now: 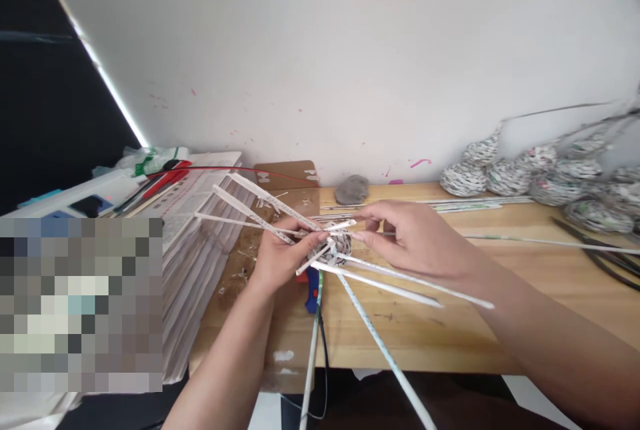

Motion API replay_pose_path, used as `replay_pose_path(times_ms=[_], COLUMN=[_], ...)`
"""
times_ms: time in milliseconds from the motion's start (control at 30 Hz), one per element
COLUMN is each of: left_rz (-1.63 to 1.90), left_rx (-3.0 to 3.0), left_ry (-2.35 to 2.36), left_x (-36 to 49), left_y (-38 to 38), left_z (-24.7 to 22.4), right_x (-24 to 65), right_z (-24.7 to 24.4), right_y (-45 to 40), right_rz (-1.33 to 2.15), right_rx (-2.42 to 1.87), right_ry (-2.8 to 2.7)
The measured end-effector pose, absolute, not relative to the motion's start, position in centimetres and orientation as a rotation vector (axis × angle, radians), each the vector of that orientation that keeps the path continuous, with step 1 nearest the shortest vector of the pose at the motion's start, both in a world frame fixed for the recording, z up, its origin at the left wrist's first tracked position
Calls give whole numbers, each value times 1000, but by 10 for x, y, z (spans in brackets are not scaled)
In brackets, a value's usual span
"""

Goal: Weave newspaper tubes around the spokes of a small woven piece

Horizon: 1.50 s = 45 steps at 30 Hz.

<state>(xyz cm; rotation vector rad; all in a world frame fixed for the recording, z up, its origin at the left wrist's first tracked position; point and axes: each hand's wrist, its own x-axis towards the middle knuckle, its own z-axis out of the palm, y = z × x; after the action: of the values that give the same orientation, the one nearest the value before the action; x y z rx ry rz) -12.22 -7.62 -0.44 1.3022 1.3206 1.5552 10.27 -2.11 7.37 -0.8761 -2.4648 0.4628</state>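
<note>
A small round weave of rolled newspaper (341,247) is held over the table, with several paper tubes sticking out of it on all sides. My left hand (281,251) grips its left side, the thumb resting on top near the middle. From the right, my right hand (410,233) pinches a pale paper tube (345,233) between thumb and fingers at the edge of the weave. Two white tubes (395,287) point to the right under my right wrist, and a long bluish tube (383,347) hangs toward me. Partly hidden beneath the weave lies a blue glue gun (313,293) with a dark cord.
A tall stack of newspapers (175,297) stands on the left, with pens and a plastic bag on top. Cardboard (285,173) lies beside it. A grey stone (351,189) sits by the wall. Woven paper balls (463,179) are piled at right, near dark scissors (595,250).
</note>
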Motion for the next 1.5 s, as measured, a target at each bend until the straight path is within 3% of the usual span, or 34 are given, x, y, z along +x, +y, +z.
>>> replay_pose_path(times_ms=[400, 1133, 1400, 1500], left_rz=[1328, 1260, 1259, 1239], left_rx=[1667, 1598, 1574, 1599], left_ry=[1353, 1389, 1391, 1381], left_x=[-69, -63, -58, -54], left_y=[-45, -24, -24, -27], left_z=[31, 2, 4, 4], right_x=[139, 142, 142, 139], right_z=[70, 46, 43, 36], right_y=[5, 30, 26, 26], right_rz=[910, 679, 911, 837], right_rx=[-1006, -1079, -1108, -1066], right_ry=[-2310, -2428, -2367, -2354])
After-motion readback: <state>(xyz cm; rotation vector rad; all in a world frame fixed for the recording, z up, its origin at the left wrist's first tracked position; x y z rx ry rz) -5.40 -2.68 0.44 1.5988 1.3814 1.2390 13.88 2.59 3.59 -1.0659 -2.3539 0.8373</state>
